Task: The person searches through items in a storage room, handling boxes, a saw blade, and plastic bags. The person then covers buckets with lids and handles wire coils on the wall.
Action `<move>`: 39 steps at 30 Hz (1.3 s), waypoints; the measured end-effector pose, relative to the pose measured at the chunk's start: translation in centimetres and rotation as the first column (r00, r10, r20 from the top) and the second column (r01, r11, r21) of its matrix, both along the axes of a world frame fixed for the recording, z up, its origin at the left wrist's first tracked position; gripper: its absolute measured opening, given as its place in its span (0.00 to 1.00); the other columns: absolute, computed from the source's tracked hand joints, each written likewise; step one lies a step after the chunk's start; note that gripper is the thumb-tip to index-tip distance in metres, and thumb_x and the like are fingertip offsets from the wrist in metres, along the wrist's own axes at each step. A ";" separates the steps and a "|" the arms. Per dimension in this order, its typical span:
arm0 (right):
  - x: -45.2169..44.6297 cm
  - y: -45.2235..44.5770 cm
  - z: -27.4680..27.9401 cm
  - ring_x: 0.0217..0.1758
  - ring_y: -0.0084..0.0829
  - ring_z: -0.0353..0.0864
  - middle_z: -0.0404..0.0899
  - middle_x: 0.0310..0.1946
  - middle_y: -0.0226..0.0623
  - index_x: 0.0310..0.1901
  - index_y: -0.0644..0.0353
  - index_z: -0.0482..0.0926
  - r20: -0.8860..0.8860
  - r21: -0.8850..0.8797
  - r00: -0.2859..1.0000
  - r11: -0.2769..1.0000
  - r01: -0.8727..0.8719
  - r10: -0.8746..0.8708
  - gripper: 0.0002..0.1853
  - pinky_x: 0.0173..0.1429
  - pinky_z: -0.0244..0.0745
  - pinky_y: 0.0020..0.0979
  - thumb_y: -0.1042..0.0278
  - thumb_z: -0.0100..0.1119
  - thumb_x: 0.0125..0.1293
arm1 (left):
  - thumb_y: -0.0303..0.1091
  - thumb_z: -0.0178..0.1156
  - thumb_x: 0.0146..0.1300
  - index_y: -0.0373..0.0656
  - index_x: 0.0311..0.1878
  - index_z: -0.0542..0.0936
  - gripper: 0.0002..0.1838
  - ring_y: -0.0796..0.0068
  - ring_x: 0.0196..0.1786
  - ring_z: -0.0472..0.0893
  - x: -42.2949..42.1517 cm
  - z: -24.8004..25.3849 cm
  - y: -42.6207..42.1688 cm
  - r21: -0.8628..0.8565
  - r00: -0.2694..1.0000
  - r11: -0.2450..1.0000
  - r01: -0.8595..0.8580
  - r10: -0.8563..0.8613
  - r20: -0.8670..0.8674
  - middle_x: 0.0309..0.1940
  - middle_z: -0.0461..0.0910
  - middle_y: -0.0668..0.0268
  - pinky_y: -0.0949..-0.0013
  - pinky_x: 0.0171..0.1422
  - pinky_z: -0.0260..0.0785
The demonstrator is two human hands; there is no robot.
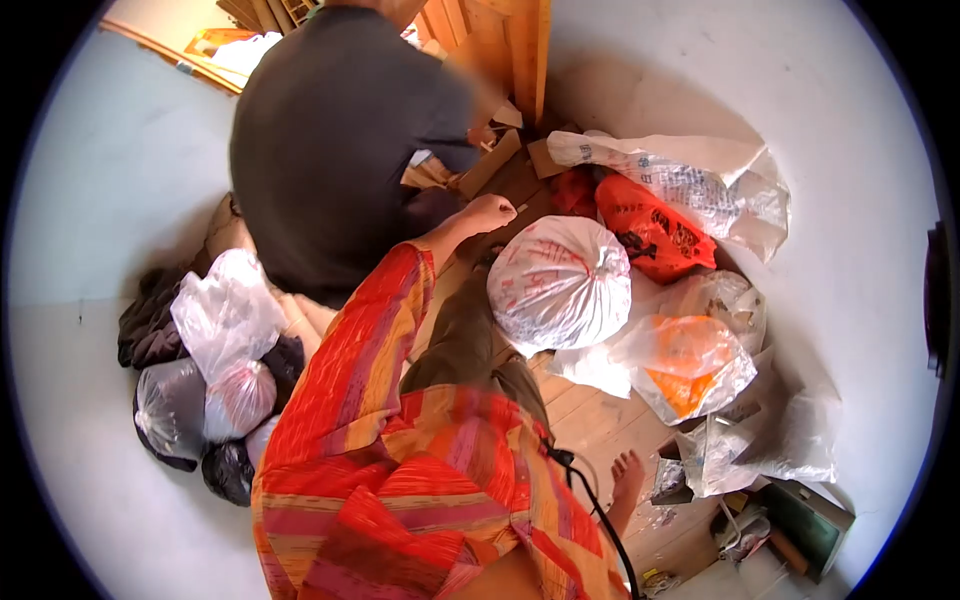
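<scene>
My left hand (488,214) reaches forward from the striped red sleeve, its fingers pressed together around something small I cannot make out. Just below and right of it, apart from it, a full white plastic bag (560,285) with red print bulges, its top gathered. My right hand (627,476) is low on the right over the wooden floor (590,425), fingers apart and holding nothing. A red bag (655,228) lies behind the white one. Between the white bag and my right hand is a clear bag with orange contents (685,365).
A person in a dark shirt (340,150) crouches at front left. Filled bags (228,320) are piled by the left wall. Along the right wall lie a large printed sack (700,185), crumpled plastic (805,435) and a green box (805,525). Cardboard (492,165) stands ahead.
</scene>
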State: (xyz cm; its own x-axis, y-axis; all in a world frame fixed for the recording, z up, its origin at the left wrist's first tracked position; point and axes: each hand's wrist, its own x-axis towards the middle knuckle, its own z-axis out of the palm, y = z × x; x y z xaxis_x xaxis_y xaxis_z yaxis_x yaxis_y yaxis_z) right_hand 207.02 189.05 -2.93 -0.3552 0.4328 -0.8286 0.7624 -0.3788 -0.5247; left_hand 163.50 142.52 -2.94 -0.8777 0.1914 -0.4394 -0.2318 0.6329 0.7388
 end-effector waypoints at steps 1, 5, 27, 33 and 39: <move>-0.4 -1.5 0.4 0.41 0.33 0.73 0.71 0.47 0.42 0.57 0.60 0.64 0.008 0.014 0.999 0.999 0.042 -0.042 0.21 0.43 0.72 0.29 0.64 0.48 0.63 | 0.42 0.53 0.54 0.43 0.36 0.81 0.15 0.64 0.32 0.80 -2.2 -2.2 0.1 -0.026 1.000 1.000 0.013 -0.013 0.002 0.27 0.81 0.61 0.66 0.39 0.70; 3.9 -4.8 -4.4 0.35 0.28 0.75 0.73 0.37 0.36 0.51 0.66 0.66 -0.157 -0.035 0.950 0.960 -0.279 0.270 0.18 0.36 0.73 0.24 0.66 0.49 0.63 | 0.41 0.51 0.53 0.46 0.33 0.82 0.14 0.55 0.37 0.79 -10.5 -9.8 -0.3 -0.168 0.998 0.984 0.064 -0.058 0.039 0.30 0.80 0.56 0.60 0.42 0.70; -19.3 -22.0 -5.0 0.46 0.32 0.75 0.71 0.50 0.38 0.60 0.59 0.60 0.487 -0.252 0.872 0.964 0.086 0.050 0.22 0.45 0.72 0.30 0.66 0.46 0.65 | 0.27 0.56 0.50 0.34 0.48 0.71 0.19 0.44 0.51 0.71 -36.0 -41.0 -12.2 -0.309 0.940 0.893 -0.328 0.276 -0.202 0.48 0.70 0.43 0.56 0.53 0.66; -22.5 -22.7 -5.6 0.44 0.30 0.76 0.73 0.47 0.37 0.58 0.60 0.62 0.540 -0.234 0.840 0.967 0.097 0.046 0.21 0.43 0.72 0.27 0.65 0.47 0.64 | 0.29 0.57 0.51 0.38 0.50 0.70 0.20 0.45 0.45 0.74 -38.4 -43.1 -12.4 -0.445 0.961 0.870 -0.213 0.104 -0.256 0.42 0.75 0.45 0.53 0.48 0.67; -25.8 -23.8 -3.9 0.42 0.27 0.76 0.74 0.45 0.36 0.57 0.60 0.64 0.557 -0.215 0.829 0.972 0.092 0.044 0.20 0.41 0.72 0.24 0.64 0.48 0.64 | 0.31 0.57 0.53 0.41 0.45 0.74 0.15 0.51 0.41 0.77 -37.6 -40.3 -11.8 -0.409 0.984 0.895 -0.180 0.160 -0.083 0.37 0.78 0.51 0.57 0.43 0.71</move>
